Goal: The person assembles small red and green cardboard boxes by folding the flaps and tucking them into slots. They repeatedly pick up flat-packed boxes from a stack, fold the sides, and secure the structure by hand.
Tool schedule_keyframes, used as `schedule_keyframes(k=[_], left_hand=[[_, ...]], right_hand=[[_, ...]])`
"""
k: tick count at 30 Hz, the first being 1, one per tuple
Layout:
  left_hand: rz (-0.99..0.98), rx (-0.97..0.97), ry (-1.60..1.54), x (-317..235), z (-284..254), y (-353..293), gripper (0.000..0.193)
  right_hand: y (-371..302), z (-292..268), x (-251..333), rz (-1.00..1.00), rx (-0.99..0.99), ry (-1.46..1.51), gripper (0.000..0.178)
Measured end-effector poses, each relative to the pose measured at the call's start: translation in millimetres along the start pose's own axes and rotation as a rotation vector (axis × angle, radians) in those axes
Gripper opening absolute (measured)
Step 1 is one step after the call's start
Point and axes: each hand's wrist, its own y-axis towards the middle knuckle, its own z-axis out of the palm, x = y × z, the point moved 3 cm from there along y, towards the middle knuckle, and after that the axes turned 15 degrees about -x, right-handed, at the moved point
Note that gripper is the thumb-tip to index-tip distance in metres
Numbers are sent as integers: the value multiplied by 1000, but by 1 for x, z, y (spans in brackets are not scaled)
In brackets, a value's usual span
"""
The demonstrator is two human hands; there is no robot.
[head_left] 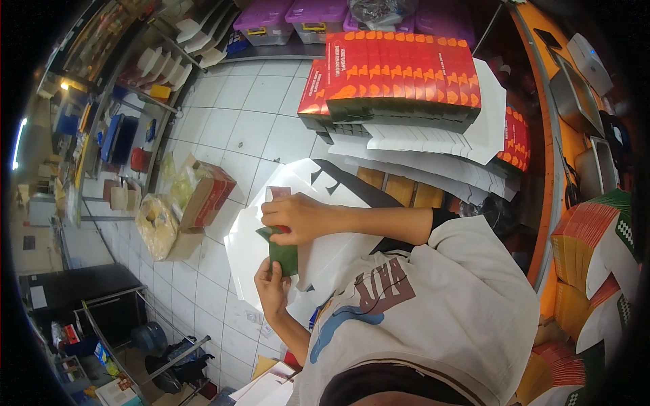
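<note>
A small green carton is held between both hands, over white card sheets left of the person's body. Its near end is pinched by the left hand, with the thumb laid on the green face and the fingers tucked behind. The far part is gripped by the right hand, which is nearly closed, its fingers curled over the card; a reddish-brown panel is seen beyond them.

The carton can be judged light and fairly stiff along its folds, but easily creased or crushed if squeezed on a broad face. It is best taken by its edges and folded corners, with light pressure; slight slipperiness may be expected if the print is glossy. Whether anything is inside cannot be told.

On the floor to the left, a red-sided cardboard box is seen with clear plastic bunched in its opening. At the far side, purple-lidded bins are lined up, their contents not made out. Metal trays are set on the orange bench to the right.
</note>
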Motion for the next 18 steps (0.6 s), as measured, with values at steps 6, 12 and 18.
schedule_keyframes(k=[6,12,18], left_hand=[[169,-47,77,-27,21,-5,38],[878,-516,534,-68,33,-32,51],[648,-933,260,-38,35,-35,39]], right_hand=[[-10,-1,20,-245,158,-107,27],[-8,-18,12,30,8,52,27],[-2,-37,12,332,-297,150,41]])
